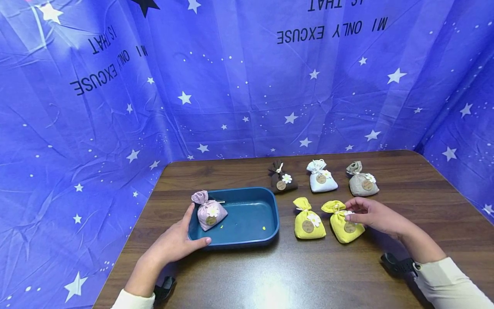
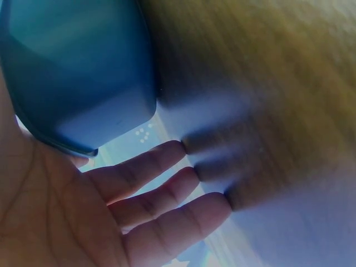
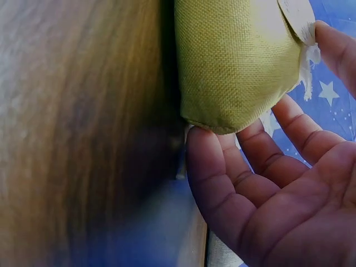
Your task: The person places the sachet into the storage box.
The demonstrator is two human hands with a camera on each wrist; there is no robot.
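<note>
My left hand (image 1: 175, 240) rests at the left end of a blue tray (image 1: 247, 244), thumb on the front rim and index finger along the left wall. In the left wrist view, three fairly straight fingers (image 2: 161, 231) spread apart beside the tray. A pink drawstring sachet (image 1: 208, 216) with a white flower and round tag leans inside it. My right hand (image 1: 376, 214) holds the right-hand yellow sachet (image 1: 341, 234) by its side, thumb at the tag and flower, fingers curled along its edge. Another yellow sachet (image 1: 305, 229) lies just left of it.
Behind the yellow sachets lie a brown sachet (image 1: 288, 186), a white sachet (image 1: 323, 185) and a beige sachet (image 1: 356, 185). Small yellow bits dot the tray floor. A blue star-print curtain (image 1: 251, 116) hangs behind the wooden table (image 1: 239, 274).
</note>
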